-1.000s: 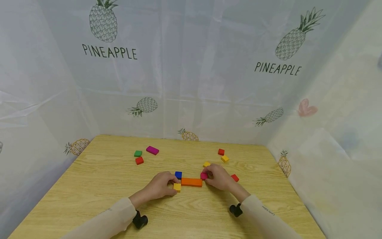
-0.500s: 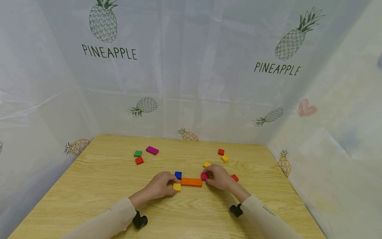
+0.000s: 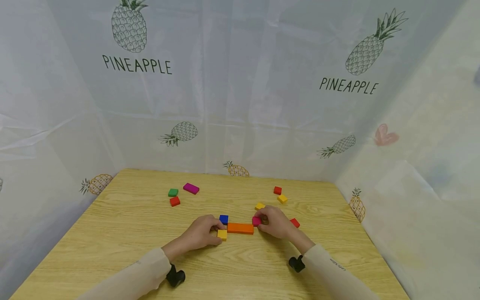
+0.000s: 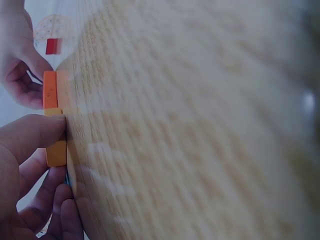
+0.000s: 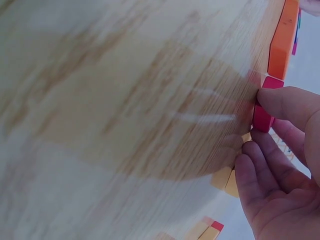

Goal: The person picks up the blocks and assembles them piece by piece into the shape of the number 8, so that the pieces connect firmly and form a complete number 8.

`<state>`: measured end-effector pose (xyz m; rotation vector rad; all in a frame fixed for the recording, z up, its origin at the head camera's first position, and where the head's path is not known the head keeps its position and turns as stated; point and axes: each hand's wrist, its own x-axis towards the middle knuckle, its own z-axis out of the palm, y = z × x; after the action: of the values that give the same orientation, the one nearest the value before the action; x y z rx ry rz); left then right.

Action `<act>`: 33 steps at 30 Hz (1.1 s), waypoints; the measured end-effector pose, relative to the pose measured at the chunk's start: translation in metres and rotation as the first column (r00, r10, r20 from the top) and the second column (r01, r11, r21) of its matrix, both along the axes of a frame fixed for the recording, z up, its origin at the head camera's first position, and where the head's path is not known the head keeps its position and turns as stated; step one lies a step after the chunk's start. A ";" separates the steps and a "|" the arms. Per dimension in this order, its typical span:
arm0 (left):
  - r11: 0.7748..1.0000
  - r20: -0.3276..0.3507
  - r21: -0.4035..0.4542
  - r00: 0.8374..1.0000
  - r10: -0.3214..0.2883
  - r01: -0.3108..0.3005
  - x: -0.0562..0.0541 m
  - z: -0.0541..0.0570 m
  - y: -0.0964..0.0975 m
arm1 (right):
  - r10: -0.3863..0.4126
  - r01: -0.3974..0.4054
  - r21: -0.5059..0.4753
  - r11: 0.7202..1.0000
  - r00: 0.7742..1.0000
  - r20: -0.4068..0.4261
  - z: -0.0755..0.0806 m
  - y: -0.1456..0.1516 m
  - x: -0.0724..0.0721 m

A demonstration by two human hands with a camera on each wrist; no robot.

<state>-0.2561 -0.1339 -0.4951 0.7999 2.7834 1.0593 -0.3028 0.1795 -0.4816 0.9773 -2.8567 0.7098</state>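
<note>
At the middle of the table, my left hand (image 3: 201, 233) pinches a small yellow block (image 3: 222, 235) between thumb and fingers. That block sits at the near left corner of a long orange block (image 3: 240, 228). A blue block (image 3: 223, 219) lies just behind, by the left fingertips. My right hand (image 3: 276, 223) pinches a small magenta block (image 3: 256, 221) at the orange block's right end. The right wrist view shows thumb and fingers gripping this magenta block (image 5: 264, 115), close to the orange block (image 5: 283, 42). In the left wrist view, the thumb covers part of the yellow block (image 4: 56, 152).
Behind the right hand lie a yellow block (image 3: 259, 206), another yellow block (image 3: 282, 199) and a red block (image 3: 277, 190). A red block (image 3: 295, 223) is right of it. Back left are green (image 3: 173, 192), red (image 3: 174, 201) and purple blocks (image 3: 191, 188). Pineapple-print sheets surround the wooden table (image 3: 232, 275).
</note>
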 end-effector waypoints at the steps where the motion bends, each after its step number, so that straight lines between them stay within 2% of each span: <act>1: 1.000 0.001 0.003 1.000 -0.001 0.001 0.000 0.000 0.000 | 0.000 0.000 -0.002 1.000 1.000 0.000 0.000 0.000 0.000; 20: 1.000 -0.001 -0.011 1.000 0.006 -0.006 0.001 0.001 0.002 | 0.010 -0.010 0.015 1.000 1.000 0.007 -0.001 0.000 -0.004; 33: 1.000 0.005 -0.010 1.000 0.002 -0.002 0.001 0.003 0.002 | 0.004 -0.004 0.000 1.000 1.000 0.015 0.003 0.000 0.000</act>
<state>-0.2551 -0.1321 -0.4920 0.7929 2.7840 1.0453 -0.3032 0.1796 -0.4789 0.9824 -2.8687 0.7204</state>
